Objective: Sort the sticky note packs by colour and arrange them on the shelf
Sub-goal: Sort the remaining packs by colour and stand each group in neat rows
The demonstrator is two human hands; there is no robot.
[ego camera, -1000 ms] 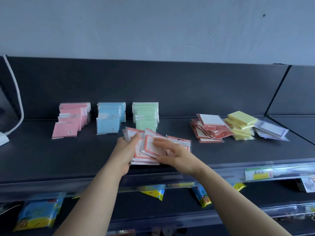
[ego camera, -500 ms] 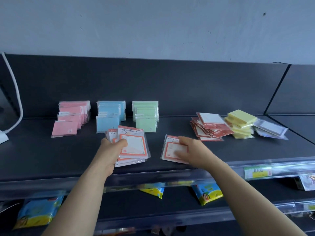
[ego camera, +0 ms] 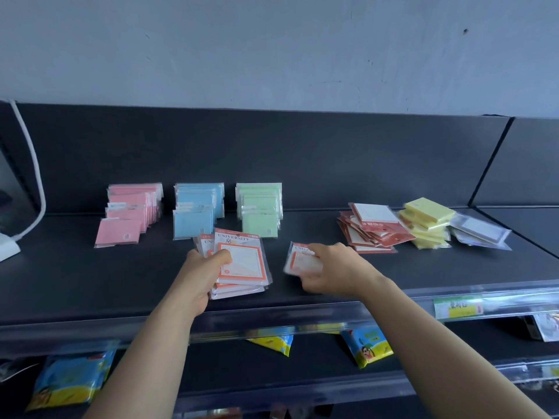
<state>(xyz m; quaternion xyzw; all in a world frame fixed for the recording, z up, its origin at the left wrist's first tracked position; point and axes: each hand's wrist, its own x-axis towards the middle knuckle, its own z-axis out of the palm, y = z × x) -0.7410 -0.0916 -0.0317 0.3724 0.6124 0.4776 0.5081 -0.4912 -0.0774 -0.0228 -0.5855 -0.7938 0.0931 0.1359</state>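
my left hand point(ego camera: 202, 272) grips the orange-bordered stack point(ego camera: 242, 267). my right hand point(ego camera: 328, 272) pinches one orange pack point(ego camera: 298, 261), just right of the stack, so it's nearer.

The dark shelf point(ego camera: 75, 276) carries green packs point(ego camera: 260, 220) in a neat row at the back. Blue packs point(ego camera: 195, 219) stand just left of the green, pink packs point(ego camera: 127, 225) further left, and a white plug point(ego camera: 7, 247) far left. Just before the green lies an orange-edged stack point(ego camera: 242, 264), with a blurred single pack point(ego camera: 298, 261) front-right. Well right of the green sit a red pile point(ego camera: 373, 232), yellow pads point(ego camera: 428, 220) and clear-wrapped packs point(ego camera: 481, 234).
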